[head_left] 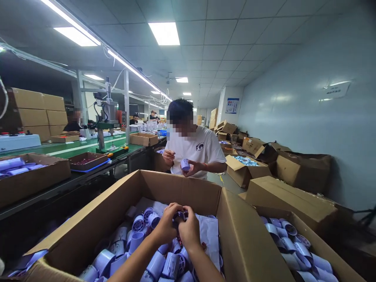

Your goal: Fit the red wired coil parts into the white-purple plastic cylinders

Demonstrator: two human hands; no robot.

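Cardboard box (179,188), one, large, open-topped, spanning the foreground; contents: loose purple cups (155,264), heaped at mixed angles, a white sheet (210,231) towards the right side, small red bits (204,246) near it; left hand (164,223), fingers curled, and right hand (189,229), likewise bent, the two drawn together above the cups, pinching one purple piece (180,215) between them; said piece mostly hidden by the fingers, exact form not to be told; handling, as judged: fingertip hold at the edge, one hand steadying while the other presses evenly, since a thin wall may flex or slip; low position over the heap advisable, so that a dropped item lands inside the box; wrists best set clear of neighbouring cups; also present: co-worker (205,152), white shirt, opposite, holding a similar cup (185,164); second box (337,256), to the right, likewise holding purple cups.
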